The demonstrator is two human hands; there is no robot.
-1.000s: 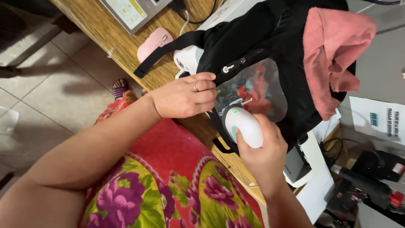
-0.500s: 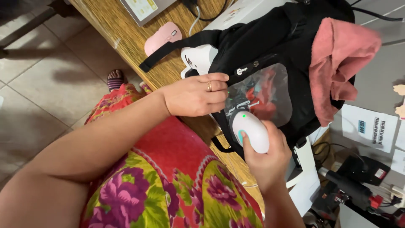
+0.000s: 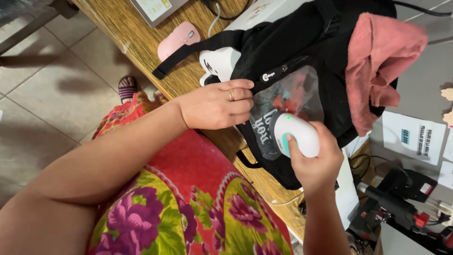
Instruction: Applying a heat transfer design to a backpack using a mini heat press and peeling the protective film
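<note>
Left hand (image 3: 214, 105) pins the soft, limp black bag (image 3: 302, 56) on the worktop (image 3: 141, 42); right hand's (image 3: 314, 163) grip wraps a light, smooth, rigid white device (image 3: 295, 134).

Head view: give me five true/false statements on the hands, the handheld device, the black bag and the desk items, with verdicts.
1. The right hand holds a white handheld device with a teal button against the black bag. True.
2. The left hand is lifting the pink mouse. False: it rests on the bag's edge beside the clear front pocket; the mouse lies untouched on the wooden table.
3. A pink cloth is draped over the bag. True.
4. The device's light glows red. False: a small green light shows.
5. The left hand wears a ring. True.
</note>
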